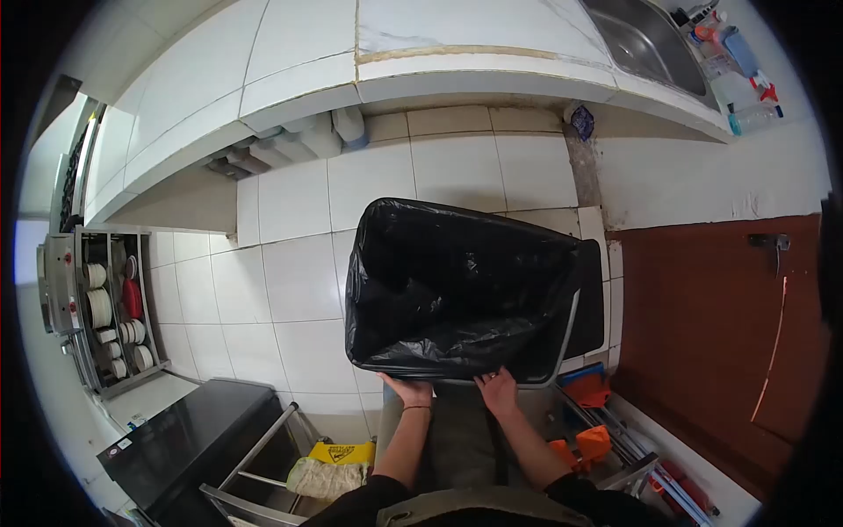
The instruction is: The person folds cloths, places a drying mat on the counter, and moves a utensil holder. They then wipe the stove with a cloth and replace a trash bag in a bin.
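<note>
A large rectangular trash bin stands in front of me, its grey rim (569,338) bare along the right side and front right corner. Inside it, a black trash bag (465,272) is spread out and folded over the rim on the left and back. My left hand (408,389) is at the front edge, thumb out to the left, fingers closed on the bag's folded edge and partly hidden. My right hand (498,391) pinches the same bag edge farther right, close to the bare corner.
A tiled counter (299,75) with a steel sink (650,44) runs along the back, with several jugs (312,136) below. A brown door (720,325) is at right. A dish rack (114,307), black appliance (193,439), metal frame (263,448) and cleaning tools (606,430) surround me.
</note>
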Tool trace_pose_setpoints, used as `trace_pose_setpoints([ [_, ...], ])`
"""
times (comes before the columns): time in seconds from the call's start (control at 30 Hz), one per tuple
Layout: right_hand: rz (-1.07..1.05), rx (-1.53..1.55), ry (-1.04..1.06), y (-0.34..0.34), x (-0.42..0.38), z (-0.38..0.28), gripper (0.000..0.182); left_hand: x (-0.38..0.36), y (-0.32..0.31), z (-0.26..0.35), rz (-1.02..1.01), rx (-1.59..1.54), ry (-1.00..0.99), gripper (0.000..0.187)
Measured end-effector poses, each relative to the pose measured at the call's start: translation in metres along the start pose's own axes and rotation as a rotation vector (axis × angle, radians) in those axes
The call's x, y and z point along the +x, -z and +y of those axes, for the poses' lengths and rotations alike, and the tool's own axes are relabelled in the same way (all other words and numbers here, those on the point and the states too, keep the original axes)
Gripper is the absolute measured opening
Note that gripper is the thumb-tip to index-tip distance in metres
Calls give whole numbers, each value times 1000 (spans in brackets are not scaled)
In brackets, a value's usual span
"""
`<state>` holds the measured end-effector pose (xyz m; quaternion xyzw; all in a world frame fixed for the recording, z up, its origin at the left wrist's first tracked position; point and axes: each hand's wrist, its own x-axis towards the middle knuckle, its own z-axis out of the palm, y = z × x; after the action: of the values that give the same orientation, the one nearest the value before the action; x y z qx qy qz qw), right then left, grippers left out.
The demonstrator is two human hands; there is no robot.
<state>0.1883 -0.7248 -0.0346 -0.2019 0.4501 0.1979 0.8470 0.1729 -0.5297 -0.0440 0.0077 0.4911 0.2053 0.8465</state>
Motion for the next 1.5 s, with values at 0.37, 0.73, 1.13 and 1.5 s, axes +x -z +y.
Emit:
trace_pose_setpoints([
  [0.37,-111,-137,28,25,-22,6,16,26,-19,-5,94,69,75,73],
  [0.73,271,-402,-4,-2,-44,22,19,47,-57,-19,-130,315,136,67],
  [1.13,243,-12,-460,15,-54,31,17,28,-48,-5,-132,463,126,67],
  [1.5,194,31,-387,18,-40,17,15,50,-39,-8,22,642,1,66],
])
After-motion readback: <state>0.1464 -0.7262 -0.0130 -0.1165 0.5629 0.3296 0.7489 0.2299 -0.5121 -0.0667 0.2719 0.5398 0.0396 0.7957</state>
